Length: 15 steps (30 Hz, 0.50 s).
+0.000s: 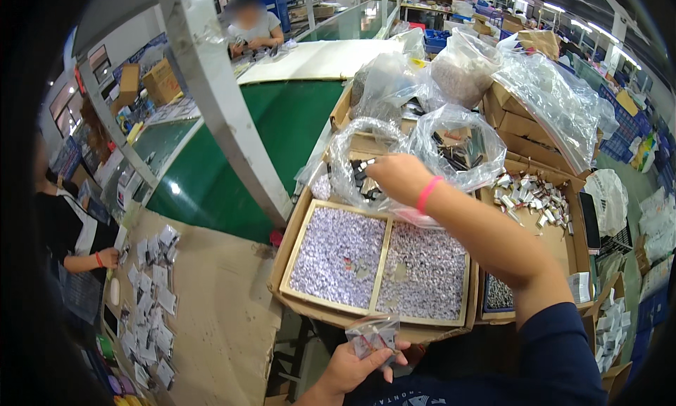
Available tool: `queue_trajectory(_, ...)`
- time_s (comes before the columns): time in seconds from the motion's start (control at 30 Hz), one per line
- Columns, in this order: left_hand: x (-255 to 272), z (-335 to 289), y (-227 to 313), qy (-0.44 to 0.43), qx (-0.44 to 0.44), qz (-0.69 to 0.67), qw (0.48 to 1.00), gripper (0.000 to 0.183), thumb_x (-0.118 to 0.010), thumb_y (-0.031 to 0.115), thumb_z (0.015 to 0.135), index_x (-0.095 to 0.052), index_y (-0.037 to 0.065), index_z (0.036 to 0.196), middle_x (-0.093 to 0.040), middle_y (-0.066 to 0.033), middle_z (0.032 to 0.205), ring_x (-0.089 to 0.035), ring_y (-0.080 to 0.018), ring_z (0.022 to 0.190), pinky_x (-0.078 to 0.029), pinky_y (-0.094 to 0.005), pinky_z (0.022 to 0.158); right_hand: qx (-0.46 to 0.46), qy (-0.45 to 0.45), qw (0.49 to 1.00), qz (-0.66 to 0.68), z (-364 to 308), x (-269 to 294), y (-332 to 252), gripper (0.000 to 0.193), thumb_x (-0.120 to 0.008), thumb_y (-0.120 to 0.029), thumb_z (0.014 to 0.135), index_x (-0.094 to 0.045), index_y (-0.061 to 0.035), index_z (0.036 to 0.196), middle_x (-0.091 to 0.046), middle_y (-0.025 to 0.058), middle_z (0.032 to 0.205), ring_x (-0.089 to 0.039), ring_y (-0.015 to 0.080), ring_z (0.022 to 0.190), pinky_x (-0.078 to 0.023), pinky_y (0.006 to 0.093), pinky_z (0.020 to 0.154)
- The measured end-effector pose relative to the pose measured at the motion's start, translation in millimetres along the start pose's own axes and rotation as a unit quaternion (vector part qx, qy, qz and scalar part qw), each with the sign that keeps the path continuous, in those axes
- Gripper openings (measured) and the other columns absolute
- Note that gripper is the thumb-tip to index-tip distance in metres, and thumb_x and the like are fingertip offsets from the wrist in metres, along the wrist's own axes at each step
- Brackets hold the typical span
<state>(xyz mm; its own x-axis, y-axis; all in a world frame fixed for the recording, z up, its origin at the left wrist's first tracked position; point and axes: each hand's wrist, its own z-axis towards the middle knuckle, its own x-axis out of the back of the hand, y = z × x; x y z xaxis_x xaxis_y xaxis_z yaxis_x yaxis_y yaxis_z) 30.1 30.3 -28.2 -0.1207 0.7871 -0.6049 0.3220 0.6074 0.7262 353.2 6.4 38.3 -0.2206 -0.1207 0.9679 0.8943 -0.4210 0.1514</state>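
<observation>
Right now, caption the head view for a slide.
Left hand holding a small clear bag, right hand over an open plastic bag of dark parts.

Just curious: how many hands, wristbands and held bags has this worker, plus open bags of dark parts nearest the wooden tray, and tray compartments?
Hands: 2 (left hand, right hand)
Wristbands: 1
Held bags: 1
Open bags: 2 (left bag, right bag)
Tray compartments: 2
Total: 8

To my left, the brown desk (218, 300) bore a loose spread of small pale packets (144, 293). Before me, a cardboard tray (436, 330) held a two-part wooden frame (382, 265) of tiny whitish pieces (334, 251), an open plastic bag (340, 159) just behind.
</observation>
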Motion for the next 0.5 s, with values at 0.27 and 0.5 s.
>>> queue_trajectory(0.27, -0.3, -8.5, 24.3, 0.053, -0.07, 0.078, 0.993, 0.025, -0.056, 0.013, 0.09, -0.06, -0.007, 0.105, -0.064, -0.0172, 0.084, -0.062, -0.0217, 0.068, -0.051, -0.0288, 0.05, -0.153, -0.212, 0.955, -0.14, 81.7, -72.8, -4.0, 0.022, -0.053, -0.024, 0.087, -0.072, -0.0193, 0.099, -0.069, -0.0012, 0.1, -0.066, 0.0181, 0.092, -0.05, 0.0364, 0.065)
queue_trajectory(0.5, 3.8, 1.1, 19.9, 0.043, -0.083, 0.044, 0.995, 0.024, -0.057, 0.011, 0.089, -0.058, -0.007, 0.105, -0.064, -0.0169, 0.092, -0.064, -0.0243, 0.076, -0.053, -0.0294, 0.05, -0.139, -0.168, 0.973, -0.069, 68.2, -74.4, 10.5, 0.021, -0.054, -0.02, 0.086, -0.073, -0.0154, 0.094, -0.07, 0.0035, 0.098, -0.066, 0.0204, 0.092, -0.052, 0.0333, 0.068)
